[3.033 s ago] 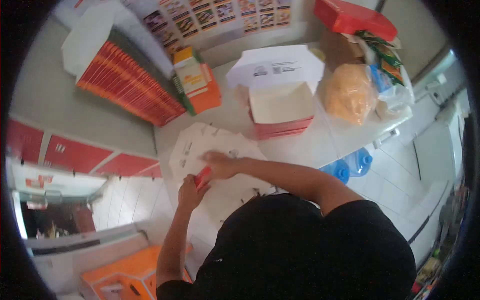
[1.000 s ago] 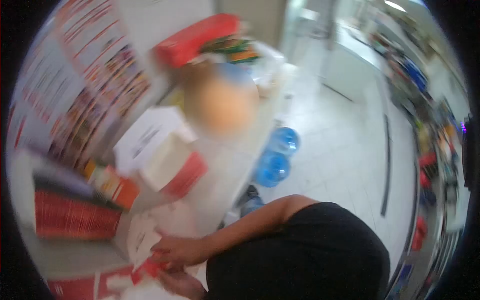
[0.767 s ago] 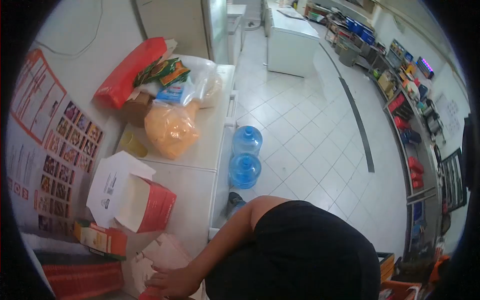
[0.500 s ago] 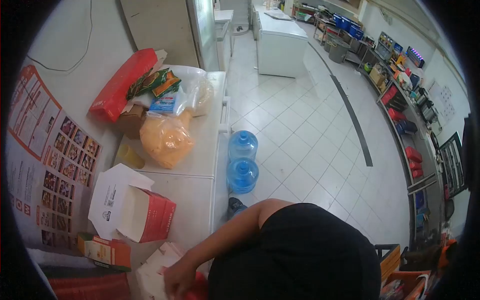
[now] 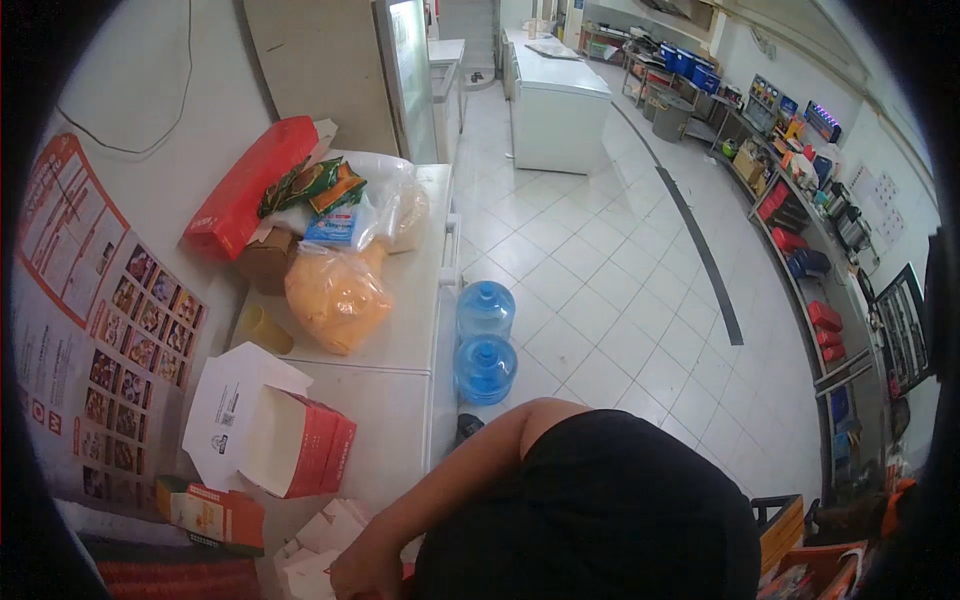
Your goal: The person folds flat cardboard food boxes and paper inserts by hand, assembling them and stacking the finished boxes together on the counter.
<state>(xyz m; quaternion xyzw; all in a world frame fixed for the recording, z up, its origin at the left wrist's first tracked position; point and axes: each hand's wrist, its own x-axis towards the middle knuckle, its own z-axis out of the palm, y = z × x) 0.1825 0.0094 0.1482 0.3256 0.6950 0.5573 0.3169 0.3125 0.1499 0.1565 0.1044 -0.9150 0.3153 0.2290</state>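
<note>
A small carton (image 5: 212, 518) sits left of the right hand (image 5: 364, 573); an open box (image 5: 325, 452) stands beyond the hand, and pale cardboard (image 5: 328, 530) lies just beside it. Whether the right hand grips anything, I cannot tell; the left is out of view. Pressing too hard could crease the cardboard.

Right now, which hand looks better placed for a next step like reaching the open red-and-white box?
The right, probably: the right hand shows by the white cardboard, not far from the open box. The left hand is out of view, so its reach can't be judged.
</note>
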